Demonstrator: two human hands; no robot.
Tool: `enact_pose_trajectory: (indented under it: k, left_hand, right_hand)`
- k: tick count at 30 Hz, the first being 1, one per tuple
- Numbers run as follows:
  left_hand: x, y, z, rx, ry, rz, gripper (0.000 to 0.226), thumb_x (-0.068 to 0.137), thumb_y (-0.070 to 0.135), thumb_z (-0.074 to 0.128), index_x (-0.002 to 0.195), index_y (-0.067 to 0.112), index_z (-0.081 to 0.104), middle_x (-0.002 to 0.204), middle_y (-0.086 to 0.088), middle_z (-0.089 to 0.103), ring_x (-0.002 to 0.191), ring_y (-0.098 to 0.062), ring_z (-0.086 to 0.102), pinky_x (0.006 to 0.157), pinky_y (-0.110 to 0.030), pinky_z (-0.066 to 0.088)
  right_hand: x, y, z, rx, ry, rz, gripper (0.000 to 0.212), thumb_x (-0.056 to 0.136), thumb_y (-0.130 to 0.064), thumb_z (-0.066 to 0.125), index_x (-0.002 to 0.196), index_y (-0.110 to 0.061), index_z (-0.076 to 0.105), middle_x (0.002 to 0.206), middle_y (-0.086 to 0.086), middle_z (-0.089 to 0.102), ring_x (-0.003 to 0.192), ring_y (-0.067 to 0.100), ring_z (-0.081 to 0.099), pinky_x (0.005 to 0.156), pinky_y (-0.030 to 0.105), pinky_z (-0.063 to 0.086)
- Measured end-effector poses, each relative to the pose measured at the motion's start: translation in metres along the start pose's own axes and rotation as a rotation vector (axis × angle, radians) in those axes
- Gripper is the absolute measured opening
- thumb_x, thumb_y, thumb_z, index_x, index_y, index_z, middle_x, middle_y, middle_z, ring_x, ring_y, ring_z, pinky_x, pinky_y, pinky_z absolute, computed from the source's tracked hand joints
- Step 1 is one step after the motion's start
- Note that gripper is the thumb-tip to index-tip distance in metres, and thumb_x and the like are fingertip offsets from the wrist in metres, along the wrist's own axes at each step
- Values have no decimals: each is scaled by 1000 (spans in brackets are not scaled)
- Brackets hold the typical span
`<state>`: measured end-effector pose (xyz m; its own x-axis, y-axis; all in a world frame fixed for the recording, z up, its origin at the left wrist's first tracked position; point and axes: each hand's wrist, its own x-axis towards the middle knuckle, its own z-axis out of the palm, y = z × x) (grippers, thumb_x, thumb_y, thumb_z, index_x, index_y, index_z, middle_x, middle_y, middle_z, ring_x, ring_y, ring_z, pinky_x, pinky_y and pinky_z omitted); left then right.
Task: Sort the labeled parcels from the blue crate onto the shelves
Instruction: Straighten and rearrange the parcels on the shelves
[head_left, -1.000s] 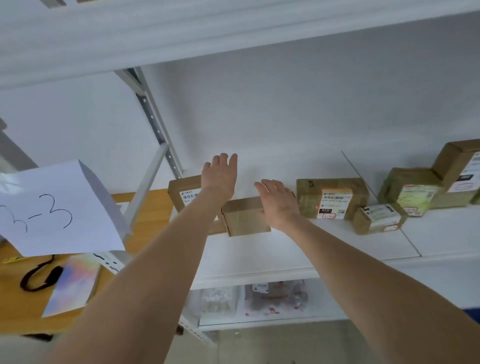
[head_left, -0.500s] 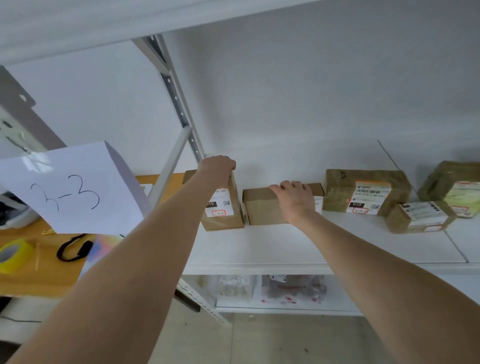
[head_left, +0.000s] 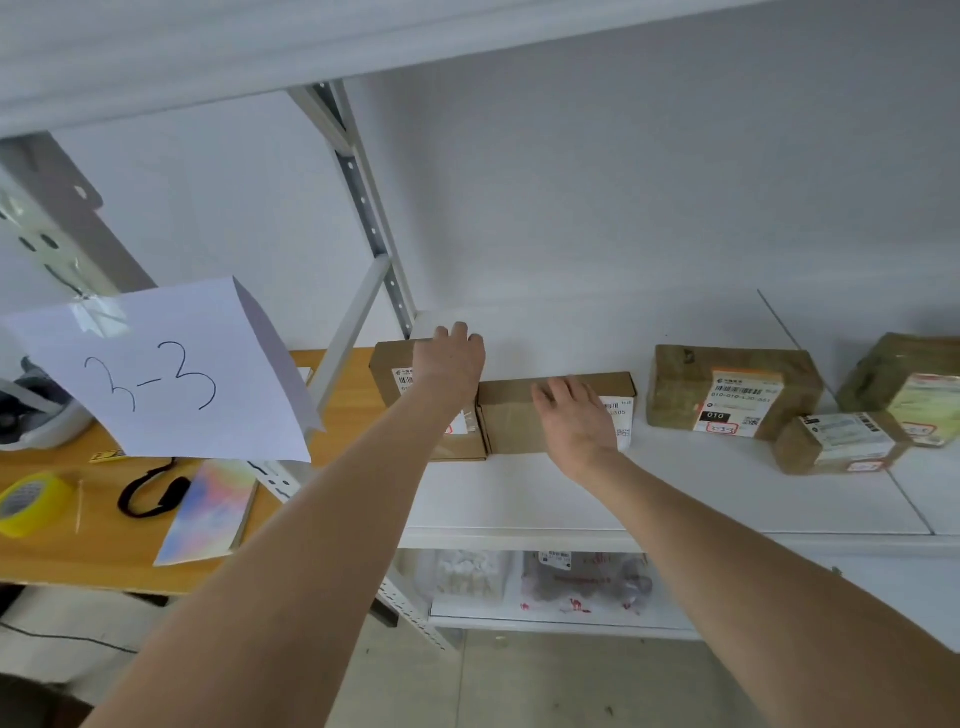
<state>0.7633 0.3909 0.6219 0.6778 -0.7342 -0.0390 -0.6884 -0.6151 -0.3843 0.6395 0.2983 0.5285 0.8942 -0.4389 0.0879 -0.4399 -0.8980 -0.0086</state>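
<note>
Two brown cardboard parcels stand side by side at the left end of the white shelf (head_left: 519, 499). My left hand (head_left: 451, 364) lies over the top of the taller left parcel (head_left: 392, 374), its fingers curled over the back edge. My right hand (head_left: 574, 418) rests with straight fingers on the front and top of the long flat parcel (head_left: 506, 421), whose white label shows at its right end. The blue crate is out of view.
Further right on the shelf sit a taped parcel (head_left: 727, 387) marked 3-3-3, a small one (head_left: 836, 441) and another (head_left: 909, 384). A paper sign "3-3" (head_left: 156, 374) hangs on the upright. The wooden table (head_left: 78, 556) at left holds yellow tape (head_left: 26, 504). Bags (head_left: 571, 582) lie on the lower shelf.
My right hand's fingers have straightened and now lie flat on the long parcel. My left hand stays on top of the taller parcel, which stands upright beside it.
</note>
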Motion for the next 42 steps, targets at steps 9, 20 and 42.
enact_pose_trajectory:
  k: [9,20,42]
  left_hand:
    - [13,57,-10,-83,44,216,67,83,21,62,142,14,29,142,-9,35,132,-26,35,99,-36,38]
    - [25,140,12,-136,-21,298,75,85,11,61,147,18,19,134,-8,40,118,-27,45,77,-35,43]
    - [15,223,-29,-287,7,507,91,81,32,69,150,20,10,153,-13,17,144,-29,12,115,-44,20]
  right_hand:
    - [-13,48,-17,83,94,66,71,93,-52,44,151,-20,18,157,7,17,146,28,12,117,46,11]
    - [-7,165,-12,62,-221,408,107,77,-47,70,151,-31,-5,161,-3,-4,146,36,-6,115,58,11]
    - [-107,226,2,84,-68,766,62,92,-30,51,145,-16,22,155,16,13,143,34,14,116,46,17]
